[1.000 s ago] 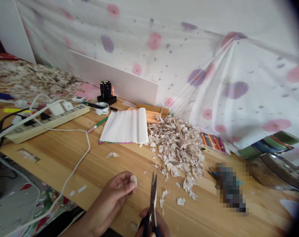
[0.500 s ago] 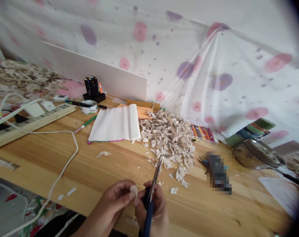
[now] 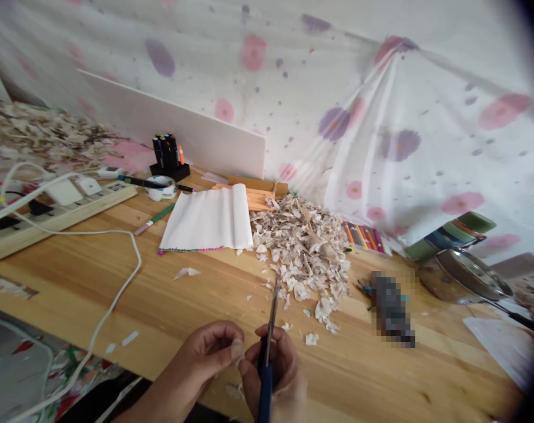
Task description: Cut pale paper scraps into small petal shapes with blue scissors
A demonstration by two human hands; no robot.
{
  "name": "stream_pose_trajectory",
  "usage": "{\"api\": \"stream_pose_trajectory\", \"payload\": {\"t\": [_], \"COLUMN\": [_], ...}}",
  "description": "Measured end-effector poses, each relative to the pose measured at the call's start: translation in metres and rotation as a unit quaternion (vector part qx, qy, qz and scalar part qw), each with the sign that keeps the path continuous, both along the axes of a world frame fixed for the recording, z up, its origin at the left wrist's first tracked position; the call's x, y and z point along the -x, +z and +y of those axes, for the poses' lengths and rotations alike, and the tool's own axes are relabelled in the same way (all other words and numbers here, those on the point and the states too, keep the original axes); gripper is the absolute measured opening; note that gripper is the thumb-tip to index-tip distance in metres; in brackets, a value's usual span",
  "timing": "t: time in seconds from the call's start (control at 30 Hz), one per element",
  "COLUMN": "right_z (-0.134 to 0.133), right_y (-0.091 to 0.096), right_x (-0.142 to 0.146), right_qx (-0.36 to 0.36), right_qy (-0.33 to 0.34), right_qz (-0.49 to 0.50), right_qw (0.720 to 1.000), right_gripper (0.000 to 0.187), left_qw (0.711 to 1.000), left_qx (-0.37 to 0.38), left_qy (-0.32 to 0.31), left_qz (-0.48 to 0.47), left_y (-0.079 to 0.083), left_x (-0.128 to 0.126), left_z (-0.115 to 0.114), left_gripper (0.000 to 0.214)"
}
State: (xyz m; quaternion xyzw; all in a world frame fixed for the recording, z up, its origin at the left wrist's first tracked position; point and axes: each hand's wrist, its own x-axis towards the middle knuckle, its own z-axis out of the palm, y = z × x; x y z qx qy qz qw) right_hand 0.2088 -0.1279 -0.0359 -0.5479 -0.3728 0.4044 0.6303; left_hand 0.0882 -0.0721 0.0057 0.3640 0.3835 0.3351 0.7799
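Note:
My left hand point(image 3: 216, 352) is closed in a pinch, thumb against the curled fingers. Just a thin sliver of a small pale piece point(image 3: 242, 356) shows at those fingertips; the rest is hidden. Close beside it, my right hand point(image 3: 284, 367) is wrapped round a pair of scissors point(image 3: 272, 320) with dark blue handles, the blades pointing up and away from me. The blades look closed together. My right thumb and fingertips lie near the left fingertips. Beyond the scissors spreads a heap of dry, pale, flaky scraps point(image 3: 308, 247) on the wooden table point(image 3: 156, 305).
A partly rolled white sheet point(image 3: 205, 220) lies left of the heap. Further left are a marker stand point(image 3: 167, 158), a tape roll point(image 3: 161, 188) and a power strip point(image 3: 59, 223) with a trailing white cable point(image 3: 117, 299). A lidded pot point(image 3: 463, 276) stands at the right.
The pale round piece that showed clearly in the left fingertips is now mostly hidden. The scissors have swung slightly, their tips further left. Both hands stay close together.

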Motion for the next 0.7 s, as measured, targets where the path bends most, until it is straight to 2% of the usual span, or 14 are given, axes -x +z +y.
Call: {"api": "stream_pose_trajectory", "payload": {"t": [0.1, 0.23, 0.4, 0.57, 0.63, 0.7], "right_z": [0.000, 0.001, 0.001, 0.001, 0.001, 0.001], "right_y": [-0.001, 0.000, 0.011, 0.024, 0.024, 0.020], "right_x": [-0.003, -0.012, -0.020, -0.007, -0.002, -0.002], "right_qx": [-0.008, -0.002, 0.025, 0.014, 0.003, -0.001], "right_qy": [0.011, -0.027, -0.040, -0.082, -0.093, -0.076], "right_qz": [-0.008, 0.011, 0.037, 0.059, 0.052, 0.043], "right_qw": [1.000, 1.000, 0.998, 0.995, 0.994, 0.996], "right_gripper": [0.036, 0.040, 0.039, 0.044, 0.046, 0.045], "left_qw": [1.000, 1.000, 0.999, 0.996, 0.996, 0.996], "left_qx": [0.006, 0.011, 0.033, 0.055, 0.053, 0.050], "left_qy": [0.012, 0.026, 0.026, 0.050, 0.048, 0.041], "left_qz": [0.005, -0.003, -0.017, -0.049, -0.058, -0.060], "left_y": [0.001, -0.005, -0.010, -0.007, -0.008, -0.009], "left_x": [0.002, 0.003, 0.002, 0.001, 0.000, -0.001], "left_z": [0.000, -0.002, -0.003, -0.002, -0.003, -0.005], "left_gripper": [0.025, 0.021, 0.017, 0.014, 0.014, 0.015]}}
